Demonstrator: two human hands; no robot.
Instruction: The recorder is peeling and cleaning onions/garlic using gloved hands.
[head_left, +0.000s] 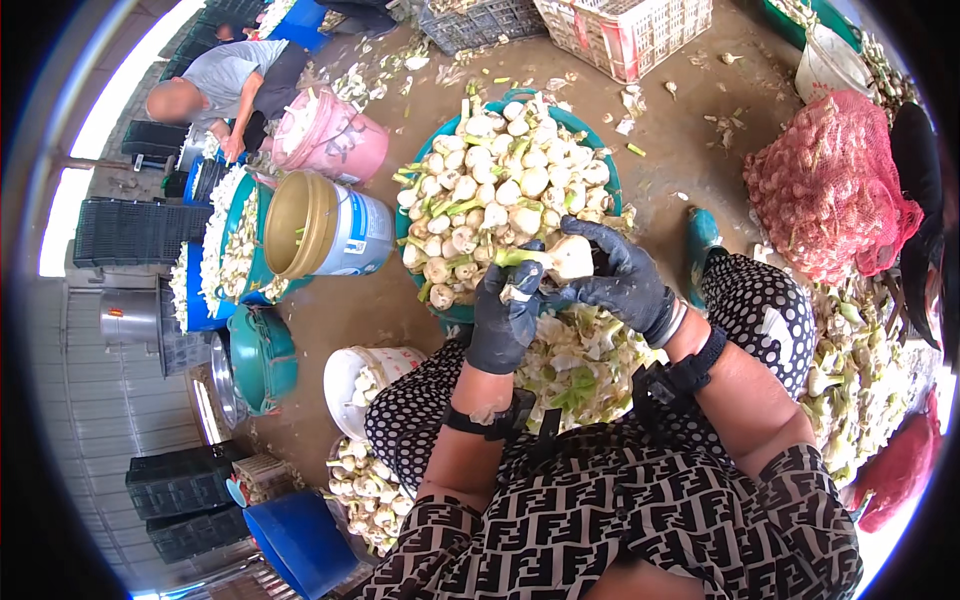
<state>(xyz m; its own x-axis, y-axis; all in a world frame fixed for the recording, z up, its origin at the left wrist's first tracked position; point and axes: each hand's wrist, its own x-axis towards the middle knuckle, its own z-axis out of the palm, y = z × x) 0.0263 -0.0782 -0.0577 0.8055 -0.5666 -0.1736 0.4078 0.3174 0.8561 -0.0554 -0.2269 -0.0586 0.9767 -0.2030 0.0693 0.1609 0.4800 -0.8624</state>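
Both hands wear dark gloves and meet over the near edge of a round green tub (616, 176) heaped with garlic bulbs (495, 180). A whitish garlic bulb (574, 259) with a short green stem lies between them. My left hand (510, 307) grips its stem end, and a bit of peel clings to the glove. Curved around the bulb's right side are the fingers of my right hand (626, 277), thumb and fingertips against it. Whether a tool is in either hand cannot be told. Loose peelings (585, 367) pile up below the hands, between the knees.
Left of the tub stand an open blue-and-white bucket (367, 232), a pink bucket (330, 135) and a white bucket (345, 390). A red mesh sack of garlic (825, 187) is at the right. Plastic crates (626, 37) stand beyond. A co-worker (225, 82) bends over at the upper left.
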